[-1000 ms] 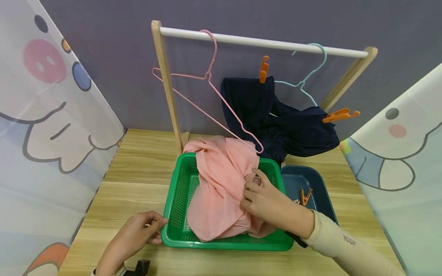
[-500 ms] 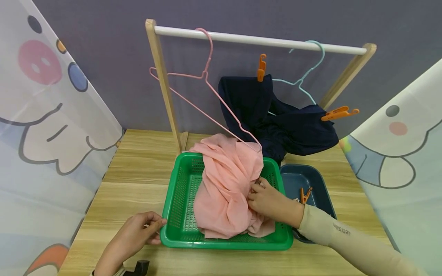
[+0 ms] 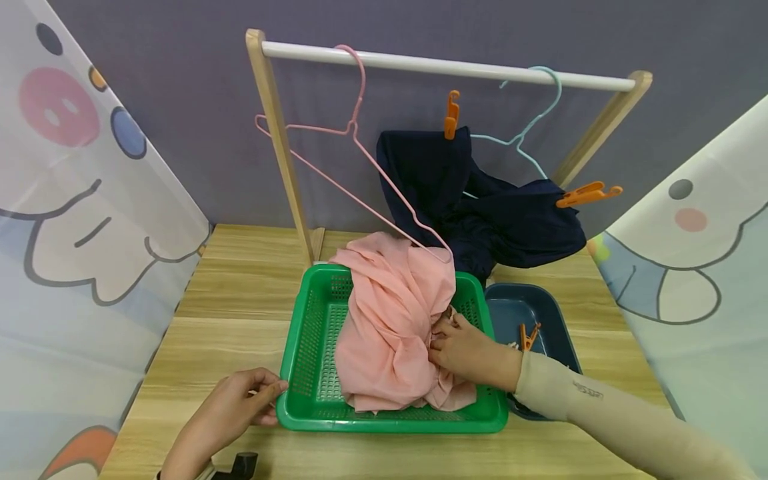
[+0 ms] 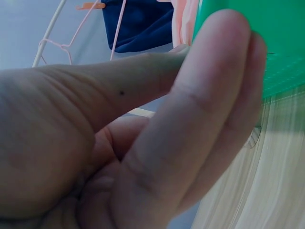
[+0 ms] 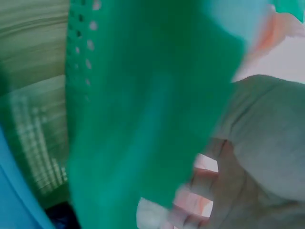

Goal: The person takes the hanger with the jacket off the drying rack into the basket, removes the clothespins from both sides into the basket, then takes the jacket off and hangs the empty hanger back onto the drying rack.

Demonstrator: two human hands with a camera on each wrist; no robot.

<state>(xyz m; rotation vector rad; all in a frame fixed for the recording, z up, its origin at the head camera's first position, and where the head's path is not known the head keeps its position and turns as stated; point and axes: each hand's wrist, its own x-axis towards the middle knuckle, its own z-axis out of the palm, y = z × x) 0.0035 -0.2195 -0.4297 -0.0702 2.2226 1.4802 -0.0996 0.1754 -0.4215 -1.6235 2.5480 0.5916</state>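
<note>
A crumpled pink cloth [image 3: 384, 333] lies in a green plastic basket [image 3: 393, 425], its top spilling over the far rim. My right hand [image 3: 465, 350] reaches into the basket's right side, its curled fingers gripping the cloth. A small brownish patch shows just beyond its fingers. In the right wrist view, the green basket wall [image 5: 157, 95] partly covers that hand, and pink fabric shows between the fingers. My left hand [image 3: 231, 407] pinches the basket's near left corner between thumb and fingers. The left wrist view shows those fingers [image 4: 186, 109] against the green wall.
Behind the basket stands a rack with a white rail [image 3: 450, 65]. A pink hanger [image 3: 384, 160] dangles over the cloth. A dark navy garment [image 3: 480, 207] hangs with orange clips [image 3: 452, 115] on a light blue hanger [image 3: 522, 137]. A dark blue tray [image 3: 528, 300] holds an orange clip [image 3: 529, 337].
My right hand has moved down a little into the basket, and the pink cloth has shifted and bunched to the right. The left hand stays at the basket's corner.
</note>
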